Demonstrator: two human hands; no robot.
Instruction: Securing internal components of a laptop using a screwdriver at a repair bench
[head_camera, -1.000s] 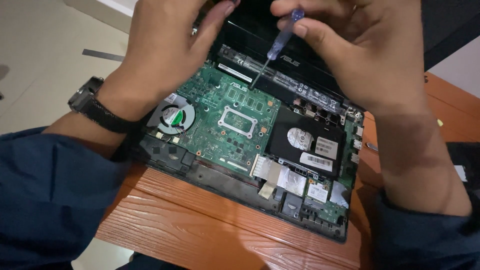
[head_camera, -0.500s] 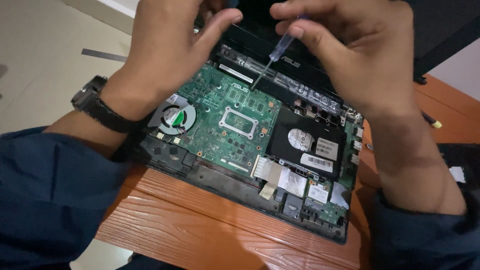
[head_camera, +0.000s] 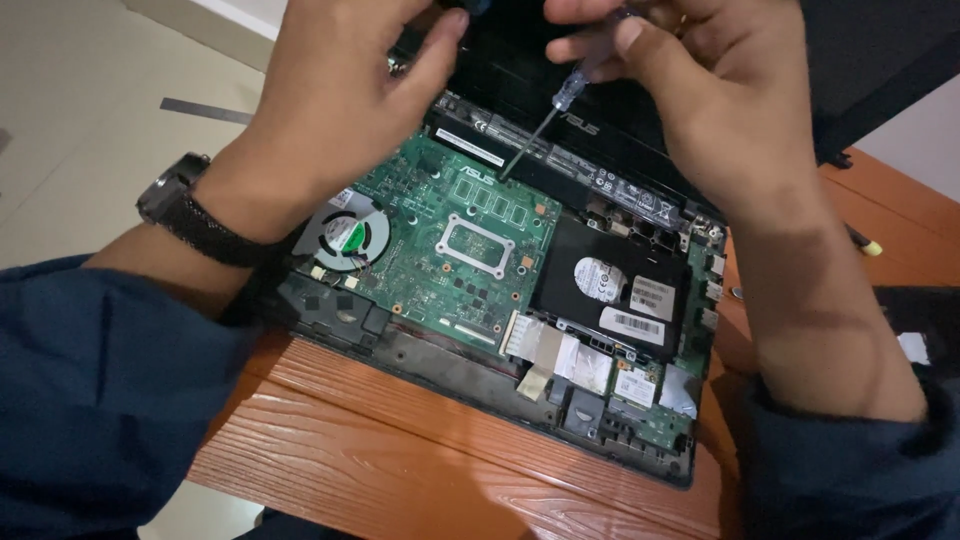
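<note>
Green circuit board lies exposed in opened black laptop shell on orange wood table. Our right hand pinches thin clear-handled screwdriver, tip at board's far edge. Our left hand braces shell beyond round fan, fingers curled, holding nothing we can see. Risk, we judge: tip slips, gouges board.

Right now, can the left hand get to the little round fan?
Probably yes. The left hand rests on the laptop's far edge, its wrist right above the fan, and nothing covers the fan. Only the right hand is busy, holding the screwdriver.
</note>
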